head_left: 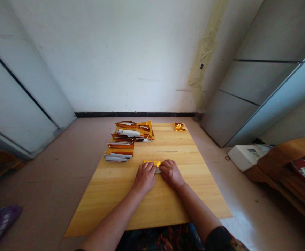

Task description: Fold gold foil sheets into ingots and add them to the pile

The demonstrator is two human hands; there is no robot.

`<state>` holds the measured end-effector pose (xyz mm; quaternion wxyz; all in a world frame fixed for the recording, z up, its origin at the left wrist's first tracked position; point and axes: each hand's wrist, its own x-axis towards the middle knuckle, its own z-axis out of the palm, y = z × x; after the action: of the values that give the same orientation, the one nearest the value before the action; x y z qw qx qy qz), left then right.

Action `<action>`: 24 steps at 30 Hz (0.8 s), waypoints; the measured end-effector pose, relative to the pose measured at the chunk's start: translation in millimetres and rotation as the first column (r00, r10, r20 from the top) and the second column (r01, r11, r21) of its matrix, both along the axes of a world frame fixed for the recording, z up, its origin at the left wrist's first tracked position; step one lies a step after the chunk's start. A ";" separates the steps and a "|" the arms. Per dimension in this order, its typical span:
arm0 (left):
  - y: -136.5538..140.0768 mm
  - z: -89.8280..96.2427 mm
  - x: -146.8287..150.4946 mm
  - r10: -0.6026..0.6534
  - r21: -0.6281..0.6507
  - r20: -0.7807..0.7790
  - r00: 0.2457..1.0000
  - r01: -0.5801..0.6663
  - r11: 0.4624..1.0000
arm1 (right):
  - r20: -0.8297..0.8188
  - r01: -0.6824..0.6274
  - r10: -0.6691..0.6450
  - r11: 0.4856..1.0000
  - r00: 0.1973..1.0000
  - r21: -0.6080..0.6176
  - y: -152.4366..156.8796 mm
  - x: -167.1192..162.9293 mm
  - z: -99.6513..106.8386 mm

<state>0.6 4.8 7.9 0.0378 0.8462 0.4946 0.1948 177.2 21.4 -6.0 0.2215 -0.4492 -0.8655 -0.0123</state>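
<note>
Both my hands work close together on a small sheet of gold foil paper (153, 163) near the middle of the wooden table. A grey-white strip of its underside shows between them. My left hand (145, 176) presses its curled fingers on the left part of the paper. On the right end, my right hand (171, 172) has its fingers bent and pinched over the edge. My fingers cover much of the paper, so its exact fold is hidden. Beyond my left hand lie stacks of folded gold paper (124, 150) with white and grey edges.
The wooden table (115, 198) stands low on a tiled floor. A crumpled piece of gold foil (179, 127) lies at its far right corner. A white box (243, 157) and wooden furniture (277, 170) are on the right; a purple bag (2, 223) is on the left floor.
</note>
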 end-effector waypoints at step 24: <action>5.0 -14.8 -7.7 -0.082 0.062 0.154 0.985 0.073 0.995 | -0.137 -0.088 0.064 0.981 0.988 -0.173 10.4 21.2 2.3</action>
<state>-7.1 9.8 -6.9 0.0603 0.8476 0.4510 0.2730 198.5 31.8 -3.7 0.2369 -0.4337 -0.8632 0.1035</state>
